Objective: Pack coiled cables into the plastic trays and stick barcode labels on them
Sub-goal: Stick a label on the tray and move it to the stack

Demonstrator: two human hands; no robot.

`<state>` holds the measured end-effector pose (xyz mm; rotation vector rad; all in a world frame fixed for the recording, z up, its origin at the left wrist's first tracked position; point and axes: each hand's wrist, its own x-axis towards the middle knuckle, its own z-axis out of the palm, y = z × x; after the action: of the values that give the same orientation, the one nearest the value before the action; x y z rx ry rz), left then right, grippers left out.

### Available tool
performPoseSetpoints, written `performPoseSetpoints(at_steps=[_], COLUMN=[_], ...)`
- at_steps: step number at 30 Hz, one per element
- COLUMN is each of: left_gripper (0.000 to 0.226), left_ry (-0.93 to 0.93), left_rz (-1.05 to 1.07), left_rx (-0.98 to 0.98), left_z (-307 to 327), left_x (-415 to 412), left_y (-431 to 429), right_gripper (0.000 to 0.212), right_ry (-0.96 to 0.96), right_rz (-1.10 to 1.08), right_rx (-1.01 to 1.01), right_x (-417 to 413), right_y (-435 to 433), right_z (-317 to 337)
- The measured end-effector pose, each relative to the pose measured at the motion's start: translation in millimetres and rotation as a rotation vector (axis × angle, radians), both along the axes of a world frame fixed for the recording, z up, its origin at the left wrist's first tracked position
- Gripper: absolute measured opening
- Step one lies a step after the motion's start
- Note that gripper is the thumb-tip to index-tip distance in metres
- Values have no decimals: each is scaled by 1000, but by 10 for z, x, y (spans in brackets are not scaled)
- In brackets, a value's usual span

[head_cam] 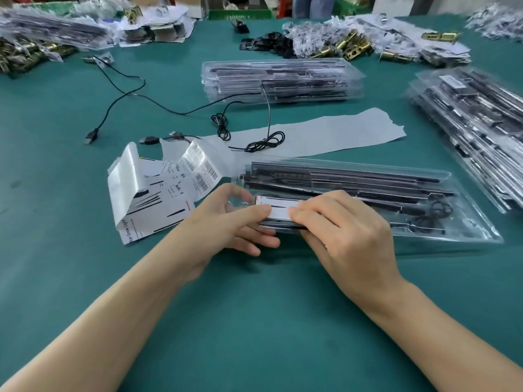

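Pressing the barcode label (278, 206) onto the plastic tray (424, 241), toward the tabletop's (254, 321) near edge, likely goes best if the left hand (235, 222) pinches the tray's end steady while the right hand's (345, 233) bent, empty fingers (311, 215) rub outward.

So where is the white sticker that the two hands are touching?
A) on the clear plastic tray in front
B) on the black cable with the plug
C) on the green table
A: the white sticker lies on top of the clear plastic tray, under the thumb of the left hand and the fingertips of the right hand.
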<state>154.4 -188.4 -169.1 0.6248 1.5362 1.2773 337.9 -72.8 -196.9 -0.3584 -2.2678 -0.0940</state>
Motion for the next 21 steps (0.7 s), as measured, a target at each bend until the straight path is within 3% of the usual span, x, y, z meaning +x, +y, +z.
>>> performPoseSetpoints(at_steps=[6, 10, 16, 21], left_gripper=[38, 59, 74, 71], left_ry=[-135, -170, -119, -2], left_rz=[46, 85, -34, -41], left_rx=[13, 37, 78, 237], left_z=[-21, 21, -5, -61], left_x=[-21, -64, -59, 69], left_y=[18, 29, 20, 40], right_gripper=[14, 9, 12, 10], right_ry=[17, 10, 97, 182], right_rz=[10, 50, 52, 42], right_rx=[34, 33, -53, -119], right_x=[-11, -16, -16, -23], right_y=[-28, -35, -2, 14], right_z=[-30, -35, -62, -62])
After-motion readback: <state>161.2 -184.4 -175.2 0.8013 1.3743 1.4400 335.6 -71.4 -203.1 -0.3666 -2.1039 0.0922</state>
